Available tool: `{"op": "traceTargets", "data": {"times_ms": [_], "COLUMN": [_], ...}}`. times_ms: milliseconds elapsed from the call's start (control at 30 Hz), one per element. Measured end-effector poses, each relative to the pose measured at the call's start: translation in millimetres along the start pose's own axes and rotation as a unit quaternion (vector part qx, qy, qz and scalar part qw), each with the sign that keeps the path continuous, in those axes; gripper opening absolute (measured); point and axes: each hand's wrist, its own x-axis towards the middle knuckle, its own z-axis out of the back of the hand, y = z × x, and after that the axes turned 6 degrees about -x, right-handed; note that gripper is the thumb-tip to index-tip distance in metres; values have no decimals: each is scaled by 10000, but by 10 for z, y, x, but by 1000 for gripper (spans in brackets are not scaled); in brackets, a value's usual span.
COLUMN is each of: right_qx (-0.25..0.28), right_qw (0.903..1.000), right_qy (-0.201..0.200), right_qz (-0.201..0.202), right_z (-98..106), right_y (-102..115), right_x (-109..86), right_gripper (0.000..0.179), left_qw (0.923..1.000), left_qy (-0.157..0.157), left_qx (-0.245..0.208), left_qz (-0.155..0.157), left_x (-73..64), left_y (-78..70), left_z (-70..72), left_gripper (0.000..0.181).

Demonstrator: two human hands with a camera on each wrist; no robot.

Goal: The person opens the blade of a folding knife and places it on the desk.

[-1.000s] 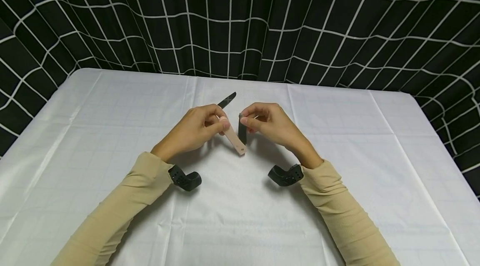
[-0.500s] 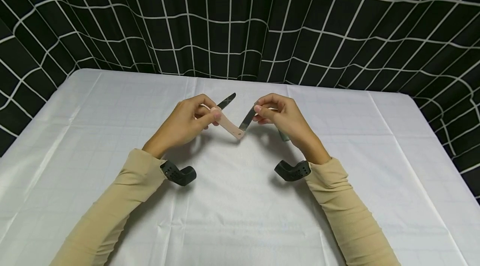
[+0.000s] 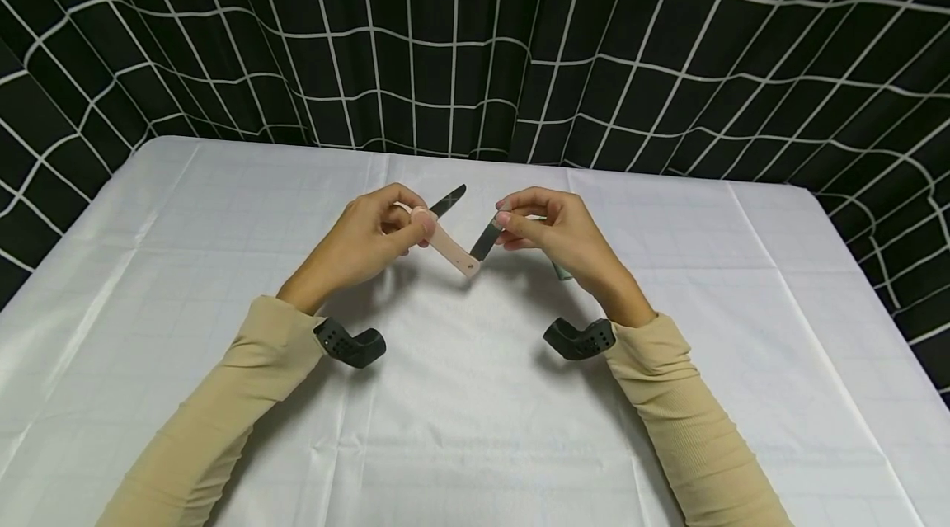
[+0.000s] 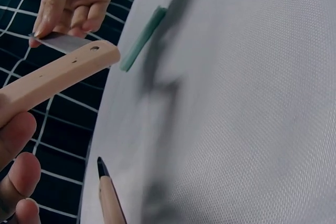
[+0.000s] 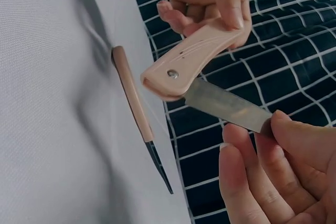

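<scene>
A folding knife with a pale pink handle hangs above the white cloth, its blade swung out at an angle from the handle. My left hand pinches the far end of the handle between thumb and fingers. With thumb and fingertips, my right hand pinches the blade near its tip. In the right wrist view a round metal pivot shows at the handle's near end. Another knife, pink-handled with a dark blade, lies on the cloth behind my left hand; that hand partly hides it in the head view.
A slim green object lies on the cloth beneath my right hand, mostly covered by it in the head view; its kind is unclear. The white-covered table ends at a black curtain with white grid lines.
Both hands have moved farther apart and slightly away from me, and the knife's blade has opened to a wider angle. Over the last half second the hands have shifted only slightly.
</scene>
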Motion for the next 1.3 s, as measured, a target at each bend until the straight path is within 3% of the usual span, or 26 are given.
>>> {"op": "traceTargets", "data": {"times_ms": [367,800,1067,1300], "right_qx": [-189,199,428,216], "right_qw": [9998,9988,9981,9990], "right_qy": [35,-232,-286,-224], "right_qz": [104,371,330,322], "right_z": [15,51,116,122], "right_y": [4,6,17,30], "right_x": [2,6,-1,1], "right_gripper": [27,12,8,13], "left_qw": [9996,9990,9992,9996], "left_qy": [112,-218,-230,-84], "left_qx": [240,120,-231,230], "left_qz": [-50,-367,-219,-110], "left_x": [-8,0,-10,-6], "left_y": [-13,-22,-38,-28], "left_z": [-29,-43,12,30], "left_gripper": [19,17,17,14]}}
